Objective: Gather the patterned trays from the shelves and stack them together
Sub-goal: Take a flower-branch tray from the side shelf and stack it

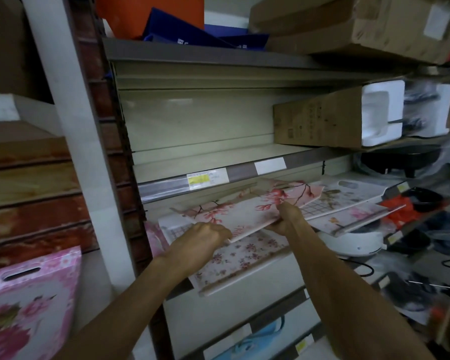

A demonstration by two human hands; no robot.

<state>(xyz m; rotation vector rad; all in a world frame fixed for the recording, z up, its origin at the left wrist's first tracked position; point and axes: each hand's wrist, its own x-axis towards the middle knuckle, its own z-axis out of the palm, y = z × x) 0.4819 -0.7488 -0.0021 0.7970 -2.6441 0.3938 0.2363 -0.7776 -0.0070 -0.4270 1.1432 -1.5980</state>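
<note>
A long tray with pink blossom branches (247, 211) lies tilted over the middle shelf, held by both hands. My left hand (205, 236) grips its near left edge and my right hand (287, 218) pinches its near right edge with the thumb on top. Under it lies a tray with small pink flowers (244, 258), jutting past the shelf front. A grid-patterned tray (172, 229) peeks out at the left. To the right lie a bird-and-grid tray (343, 194) and a pink flower tray (353, 216). A pink floral tray with a handle slot (29, 302) stands at the lower left.
The shelf above, with a price strip (208, 179), holds a cardboard box with white foam ends (335, 118). More boxes (361, 24) and blue items sit on the top shelf. A white appliance (353, 242), black cables and clutter fill the right. A blue-patterned item (257, 339) lies on the lowest shelf.
</note>
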